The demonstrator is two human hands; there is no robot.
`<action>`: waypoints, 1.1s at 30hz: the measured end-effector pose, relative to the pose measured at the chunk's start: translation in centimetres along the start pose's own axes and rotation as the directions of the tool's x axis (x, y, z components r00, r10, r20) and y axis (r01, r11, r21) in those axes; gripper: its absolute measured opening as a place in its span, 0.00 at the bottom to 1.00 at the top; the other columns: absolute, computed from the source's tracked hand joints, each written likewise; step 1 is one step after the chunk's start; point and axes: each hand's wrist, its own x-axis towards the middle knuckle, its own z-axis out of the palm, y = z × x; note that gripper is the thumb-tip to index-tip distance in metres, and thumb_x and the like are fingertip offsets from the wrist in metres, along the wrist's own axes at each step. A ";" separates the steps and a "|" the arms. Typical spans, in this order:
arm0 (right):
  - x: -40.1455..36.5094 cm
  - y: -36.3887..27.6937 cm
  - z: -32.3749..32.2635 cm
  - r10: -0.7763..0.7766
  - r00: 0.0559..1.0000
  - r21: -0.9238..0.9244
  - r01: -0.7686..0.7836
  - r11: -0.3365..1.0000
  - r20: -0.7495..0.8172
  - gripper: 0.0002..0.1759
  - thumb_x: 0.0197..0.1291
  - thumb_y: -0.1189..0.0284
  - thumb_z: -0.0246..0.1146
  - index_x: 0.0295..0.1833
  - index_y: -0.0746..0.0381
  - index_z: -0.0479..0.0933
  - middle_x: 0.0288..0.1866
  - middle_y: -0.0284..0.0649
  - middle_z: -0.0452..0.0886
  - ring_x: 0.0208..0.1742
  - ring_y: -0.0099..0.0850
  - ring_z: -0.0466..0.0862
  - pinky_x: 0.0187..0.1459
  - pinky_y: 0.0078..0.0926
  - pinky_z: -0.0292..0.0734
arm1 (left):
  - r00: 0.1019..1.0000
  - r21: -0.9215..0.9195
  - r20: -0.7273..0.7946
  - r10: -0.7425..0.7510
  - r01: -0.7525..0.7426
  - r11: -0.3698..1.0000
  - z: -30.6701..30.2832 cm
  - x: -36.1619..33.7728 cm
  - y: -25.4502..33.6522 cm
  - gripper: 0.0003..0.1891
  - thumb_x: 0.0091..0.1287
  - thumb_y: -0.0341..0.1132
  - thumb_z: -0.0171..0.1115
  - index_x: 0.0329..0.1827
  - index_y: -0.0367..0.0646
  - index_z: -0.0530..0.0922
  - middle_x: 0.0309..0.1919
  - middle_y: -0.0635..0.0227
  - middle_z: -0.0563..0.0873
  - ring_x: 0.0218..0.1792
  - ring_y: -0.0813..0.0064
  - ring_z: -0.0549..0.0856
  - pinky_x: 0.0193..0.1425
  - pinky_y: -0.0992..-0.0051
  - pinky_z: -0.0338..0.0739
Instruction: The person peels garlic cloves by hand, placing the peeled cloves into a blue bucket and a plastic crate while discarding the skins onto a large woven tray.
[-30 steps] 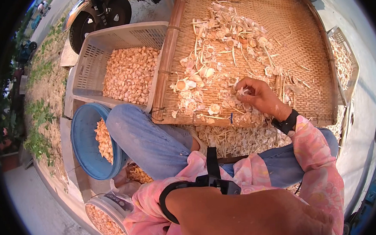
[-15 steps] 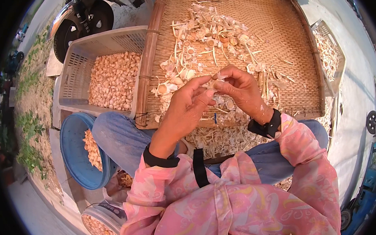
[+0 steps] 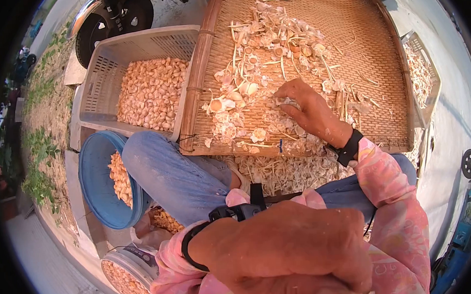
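Observation:
My left hand [image 3: 283, 248] is raised close to the camera, its back showing and fingers curled under; whatever they hold, if anything, is hidden. My right hand [image 3: 313, 111] hovers over the front of a woven bamboo tray [image 3: 368, 44], thumb and forefinger apart, with nothing visible between them. Beneath and beyond it lie papery garlic skins [image 3: 288, 38], dry stalks and scraps. Left of that hand, garlic pieces [image 3: 248, 88] rest among the husks.
A plastic crate [image 3: 102, 90] of garlic cloves [image 3: 153, 93] stands left of the tray. Below it are a blue bucket [image 3: 95, 170] and a white bucket [image 3: 140, 266], both containing cloves. Another crate [image 3: 431, 73] with scraps is at right. Husks [image 3: 285, 173] cover the ground between my legs.
My hands, earlier together over the tray's front, have separated. The left came back and up toward the camera; the right stayed over the tray, its thumb and forefinger now apart. The view shifted slightly.

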 end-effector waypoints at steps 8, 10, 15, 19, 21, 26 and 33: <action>6.3 -1.1 4.3 -0.149 0.972 -0.403 0.211 0.891 0.180 0.11 0.53 0.72 0.60 0.43 0.61 0.76 0.44 0.39 0.76 0.49 0.38 0.74 0.48 0.32 0.71 | 0.813 0.026 0.032 0.582 -0.582 0.813 4.6 0.4 -1.2 0.06 0.65 0.26 0.53 0.29 0.36 0.74 0.21 0.67 0.71 0.17 0.71 0.72 0.17 0.78 0.65; 6.9 -1.5 4.2 -0.136 0.973 -0.449 0.207 0.869 0.186 0.09 0.54 0.71 0.60 0.40 0.61 0.76 0.41 0.39 0.75 0.48 0.37 0.74 0.47 0.32 0.71 | 0.815 -0.130 -0.232 0.531 -0.567 0.813 7.3 -0.9 -1.8 0.06 0.66 0.27 0.53 0.30 0.36 0.74 0.21 0.67 0.72 0.17 0.71 0.73 0.17 0.78 0.66; 7.6 -2.2 6.0 -0.183 0.962 -0.377 0.249 0.892 0.204 0.09 0.51 0.70 0.60 0.39 0.60 0.75 0.34 0.41 0.75 0.39 0.41 0.77 0.38 0.35 0.74 | 0.868 -0.301 -0.224 0.443 -0.494 0.816 6.9 -1.1 -1.2 0.08 0.67 0.31 0.52 0.32 0.36 0.73 0.22 0.66 0.75 0.19 0.71 0.76 0.18 0.76 0.69; 8.7 -2.7 6.8 -0.113 0.952 -0.379 0.220 0.899 0.284 0.10 0.47 0.77 0.58 0.38 0.63 0.73 0.33 0.45 0.75 0.37 0.45 0.79 0.36 0.39 0.75 | 0.840 -0.263 -0.186 0.509 -0.542 0.798 5.2 -0.4 -0.7 0.08 0.67 0.32 0.53 0.33 0.37 0.74 0.22 0.67 0.76 0.19 0.70 0.77 0.19 0.74 0.71; 8.4 -2.5 6.7 -0.105 0.947 -0.398 0.226 0.889 0.304 0.13 0.46 0.79 0.58 0.42 0.65 0.74 0.36 0.47 0.76 0.37 0.46 0.80 0.37 0.39 0.76 | 0.841 -0.262 -0.175 0.511 -0.540 0.799 4.9 -0.2 -0.3 0.08 0.67 0.33 0.54 0.34 0.38 0.75 0.23 0.67 0.76 0.20 0.69 0.78 0.20 0.75 0.71; 6.8 -2.4 5.9 -0.051 0.960 -0.387 0.159 0.908 0.276 0.17 0.42 0.84 0.57 0.43 0.69 0.71 0.39 0.51 0.74 0.42 0.46 0.78 0.38 0.37 0.77 | 0.847 -0.234 -0.170 0.504 -0.531 0.814 6.3 -0.4 -0.8 0.09 0.67 0.36 0.52 0.36 0.39 0.76 0.25 0.67 0.78 0.23 0.67 0.80 0.23 0.75 0.72; 4.2 -1.1 3.1 -0.018 0.973 -0.186 0.062 0.981 0.232 0.16 0.42 0.83 0.57 0.41 0.67 0.69 0.36 0.51 0.72 0.39 0.49 0.75 0.41 0.39 0.72 | 0.885 -0.288 -0.156 0.439 -0.465 0.837 6.2 -0.1 -0.6 0.08 0.66 0.36 0.53 0.35 0.40 0.77 0.26 0.67 0.78 0.26 0.67 0.80 0.24 0.74 0.71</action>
